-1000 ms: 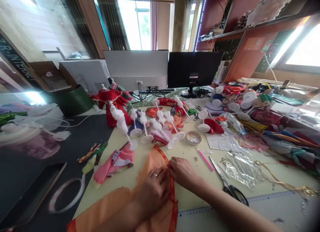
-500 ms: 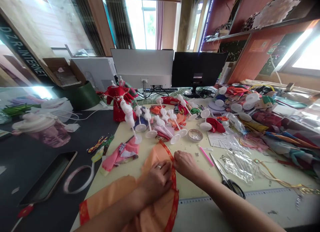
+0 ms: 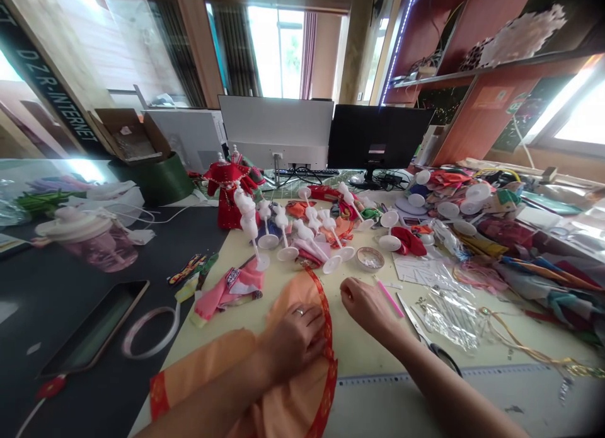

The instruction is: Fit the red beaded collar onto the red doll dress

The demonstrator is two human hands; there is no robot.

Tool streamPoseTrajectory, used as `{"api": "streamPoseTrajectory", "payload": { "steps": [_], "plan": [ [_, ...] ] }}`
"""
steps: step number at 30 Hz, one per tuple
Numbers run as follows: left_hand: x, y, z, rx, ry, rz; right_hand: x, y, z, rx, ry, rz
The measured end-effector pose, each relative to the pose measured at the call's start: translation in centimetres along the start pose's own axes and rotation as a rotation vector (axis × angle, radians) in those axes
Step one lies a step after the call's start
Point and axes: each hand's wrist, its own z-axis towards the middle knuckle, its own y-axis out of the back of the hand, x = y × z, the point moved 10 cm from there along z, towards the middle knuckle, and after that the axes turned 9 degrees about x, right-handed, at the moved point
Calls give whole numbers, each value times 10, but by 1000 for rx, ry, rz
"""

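Orange cloth (image 3: 236, 356) with a red patterned border (image 3: 326, 312) lies on the pale table mat. My left hand (image 3: 302, 337), a ring on one finger, lies on the cloth beside the border, its fingers spread over it. Right of the border, apart from the cloth, my right hand (image 3: 357, 302) is closed with fingertips together; whatever it pinches is too small to make out. A pink pen (image 3: 390, 299) is just beyond that hand, and black-handled scissors (image 3: 430, 343) lie partly behind the right forearm. A small round dish (image 3: 370, 259) holds white beads.
Several white doll forms (image 3: 307, 233) lie or stand behind the cloth, near a red dress (image 3: 229, 192). Pink doll clothing (image 3: 231, 290), a tape roll (image 3: 151, 334) and a phone (image 3: 97, 328) are at left. A ruler (image 3: 378, 380) and plastic packets (image 3: 454, 315) are at right.
My right hand has moved right, away from the red border, towards the pink pen. My left hand stays on the cloth. The view has shifted slightly.
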Motion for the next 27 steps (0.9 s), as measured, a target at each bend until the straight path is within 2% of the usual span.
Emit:
{"api": "streamPoseTrajectory", "payload": {
  "steps": [4, 8, 10, 12, 14, 17, 20, 23, 25, 27],
  "plan": [
    [8, 9, 0, -52, 46, -4, 23, -1, 6, -12, 74, 79],
    [24, -12, 5, 81, 58, 95, 19, -1, 6, -10, 83, 104],
    [41, -15, 9, 98, 136, 168, 10, 1, 2, -10, 76, 104],
    [62, -7, 14, 51, 271, 242, 4, 5, -2, -15, 75, 105],
    [79, 1, 20, 27, 351, 263, 5, 9, -9, -27, 86, 107],
    [93, 5, 29, 13, 399, 270, 33, 3, -25, -8, 204, 113],
    [102, 8, 35, -26, 442, 256, 76, -22, -41, 97, 398, 6],
    [111, 24, 35, -112, 515, 221, 89, -39, -35, 154, 462, -119],
    [115, 44, 28, -183, 555, 186, 79, -33, -17, 124, 416, -134],
    [113, 67, 15, -237, 558, 151, 61, -16, 1, 56, 324, -143]
  ]
}}
